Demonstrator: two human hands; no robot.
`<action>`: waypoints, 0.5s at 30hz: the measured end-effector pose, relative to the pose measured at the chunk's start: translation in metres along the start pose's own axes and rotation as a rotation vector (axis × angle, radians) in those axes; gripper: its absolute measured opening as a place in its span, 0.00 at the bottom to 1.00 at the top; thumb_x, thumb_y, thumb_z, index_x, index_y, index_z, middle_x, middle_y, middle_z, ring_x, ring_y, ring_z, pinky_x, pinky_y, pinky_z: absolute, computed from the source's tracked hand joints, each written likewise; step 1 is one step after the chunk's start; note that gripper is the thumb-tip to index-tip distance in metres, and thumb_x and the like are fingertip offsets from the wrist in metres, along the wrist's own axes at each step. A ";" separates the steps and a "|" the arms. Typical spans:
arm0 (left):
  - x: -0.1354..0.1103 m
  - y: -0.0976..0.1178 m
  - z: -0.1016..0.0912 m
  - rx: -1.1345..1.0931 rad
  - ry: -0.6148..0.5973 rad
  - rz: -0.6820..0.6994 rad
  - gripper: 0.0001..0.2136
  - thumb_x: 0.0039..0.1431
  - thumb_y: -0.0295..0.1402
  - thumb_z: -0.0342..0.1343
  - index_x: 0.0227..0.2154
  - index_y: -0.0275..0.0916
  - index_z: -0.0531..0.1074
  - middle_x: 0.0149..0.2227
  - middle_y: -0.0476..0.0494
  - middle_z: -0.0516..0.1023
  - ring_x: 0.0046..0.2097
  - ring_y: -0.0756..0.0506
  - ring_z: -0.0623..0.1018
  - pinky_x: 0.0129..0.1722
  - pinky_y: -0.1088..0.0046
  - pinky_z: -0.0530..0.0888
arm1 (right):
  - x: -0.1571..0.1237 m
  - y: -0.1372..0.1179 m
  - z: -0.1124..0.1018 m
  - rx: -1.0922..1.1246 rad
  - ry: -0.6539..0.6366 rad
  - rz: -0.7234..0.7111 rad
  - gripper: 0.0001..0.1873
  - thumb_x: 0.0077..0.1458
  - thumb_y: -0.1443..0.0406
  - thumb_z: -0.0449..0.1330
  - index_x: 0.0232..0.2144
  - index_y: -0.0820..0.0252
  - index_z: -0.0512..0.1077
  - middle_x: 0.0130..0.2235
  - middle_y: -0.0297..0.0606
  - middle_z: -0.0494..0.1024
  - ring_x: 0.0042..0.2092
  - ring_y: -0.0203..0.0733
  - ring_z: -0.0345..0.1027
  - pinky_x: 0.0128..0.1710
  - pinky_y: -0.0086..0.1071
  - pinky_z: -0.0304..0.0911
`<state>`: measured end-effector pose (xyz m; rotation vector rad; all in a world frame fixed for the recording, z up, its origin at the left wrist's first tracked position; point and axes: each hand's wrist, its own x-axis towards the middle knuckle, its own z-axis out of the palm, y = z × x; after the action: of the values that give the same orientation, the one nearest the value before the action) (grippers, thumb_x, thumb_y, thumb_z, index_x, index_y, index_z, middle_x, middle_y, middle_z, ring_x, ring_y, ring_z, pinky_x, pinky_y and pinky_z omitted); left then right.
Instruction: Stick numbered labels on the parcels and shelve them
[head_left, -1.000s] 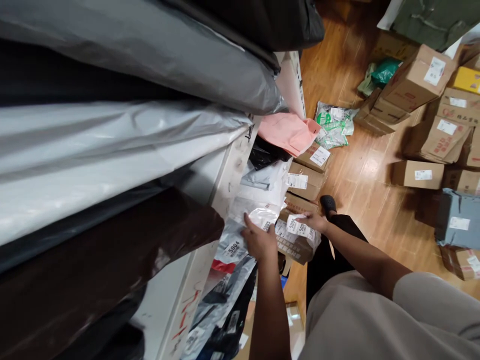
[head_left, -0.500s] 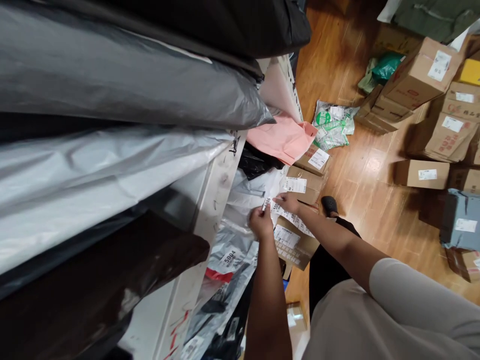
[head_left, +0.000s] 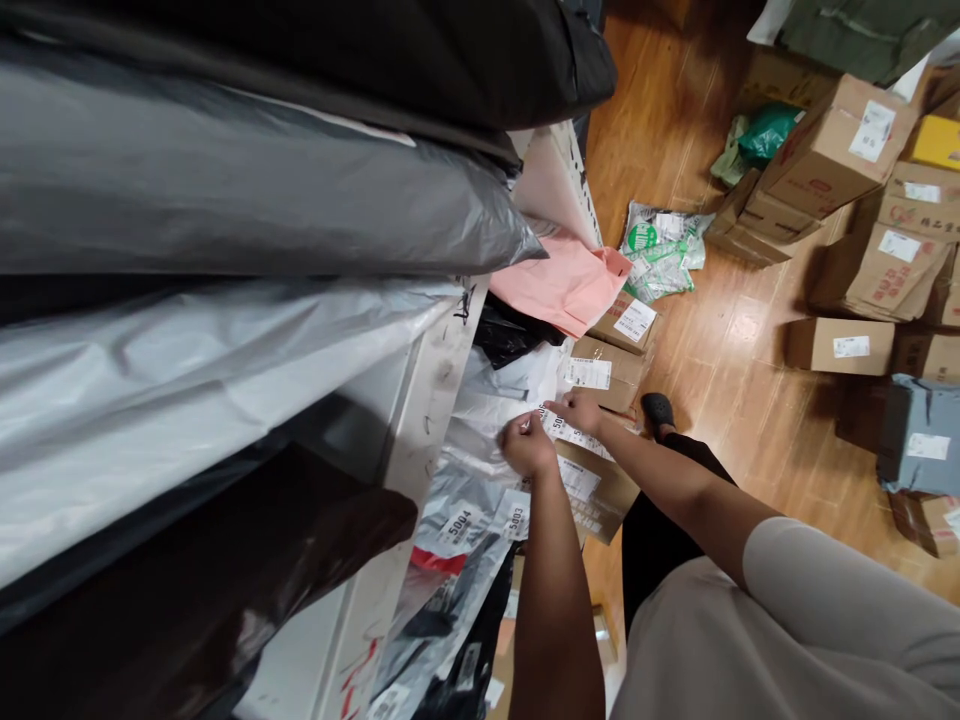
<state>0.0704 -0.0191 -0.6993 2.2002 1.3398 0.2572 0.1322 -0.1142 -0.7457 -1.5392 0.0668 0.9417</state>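
Note:
A strip of white number labels (head_left: pixel 574 437) is stretched between my hands, with partial printed digits showing. My left hand (head_left: pixel 529 445) is closed in a pinch at its upper left end, curled over the end label so most of its number is hidden. Close beside it, my right hand (head_left: pixel 577 411) pinches the strip along its upper edge. Just below both hands lie grey plastic mailer bags, one bearing a 5004 label (head_left: pixel 459 522) and another a 5003 label (head_left: pixel 516 514). A white plastic bag (head_left: pixel 480 415) lies left of my left hand.
A white shelf edge (head_left: pixel 427 400) runs at left, with large grey (head_left: pixel 262 190) and black parcels jutting past it. A pink mailer bag (head_left: pixel 559 280) and cardboard boxes (head_left: pixel 607 370) lie beyond my hands. Stacked boxes (head_left: pixel 840 150) stand on the wooden floor at right.
My left hand has turned and curled over the end label, covering much of the 5006. My left forearm has shifted right, uncovering the 5003 label. My right hand keeps its pinch.

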 end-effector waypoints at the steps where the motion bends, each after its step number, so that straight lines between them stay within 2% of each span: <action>1: -0.002 0.001 0.001 0.014 0.010 -0.005 0.04 0.56 0.33 0.61 0.30 0.39 0.77 0.29 0.45 0.73 0.37 0.41 0.74 0.42 0.64 0.72 | -0.002 0.002 0.000 0.000 0.011 0.014 0.30 0.44 0.42 0.68 0.17 0.58 0.61 0.21 0.27 0.62 0.28 0.33 0.55 0.29 0.28 0.52; 7: -0.008 0.005 0.008 0.098 0.039 -0.050 0.01 0.59 0.29 0.60 0.34 0.39 0.76 0.36 0.43 0.71 0.35 0.44 0.72 0.41 0.65 0.72 | -0.020 0.015 -0.007 0.050 -0.026 0.096 0.29 0.38 0.41 0.70 0.22 0.61 0.69 0.23 0.28 0.68 0.26 0.32 0.57 0.27 0.28 0.54; 11: -0.012 0.007 0.007 0.143 0.024 -0.053 0.03 0.60 0.31 0.61 0.36 0.40 0.76 0.39 0.41 0.70 0.38 0.42 0.74 0.42 0.64 0.72 | -0.029 0.021 -0.020 0.031 0.068 0.162 0.31 0.36 0.42 0.71 0.16 0.58 0.63 0.17 0.25 0.59 0.22 0.30 0.50 0.24 0.28 0.48; 13: -0.014 0.009 0.003 0.160 0.026 -0.058 0.10 0.58 0.33 0.63 0.42 0.39 0.75 0.43 0.38 0.70 0.44 0.39 0.75 0.45 0.61 0.73 | -0.033 0.021 -0.031 0.029 0.100 0.175 0.32 0.35 0.43 0.72 0.14 0.57 0.60 0.16 0.24 0.56 0.22 0.31 0.50 0.23 0.28 0.47; 15: -0.013 0.013 -0.003 0.176 0.095 -0.028 0.27 0.53 0.33 0.67 0.55 0.36 0.69 0.51 0.31 0.68 0.50 0.34 0.74 0.49 0.55 0.73 | -0.036 0.017 -0.043 0.044 0.113 0.172 0.32 0.34 0.44 0.73 0.15 0.56 0.58 0.17 0.24 0.56 0.22 0.31 0.50 0.23 0.27 0.48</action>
<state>0.0730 -0.0340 -0.6884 2.3367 1.4949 0.2441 0.1210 -0.1722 -0.7429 -1.5628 0.3029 0.9812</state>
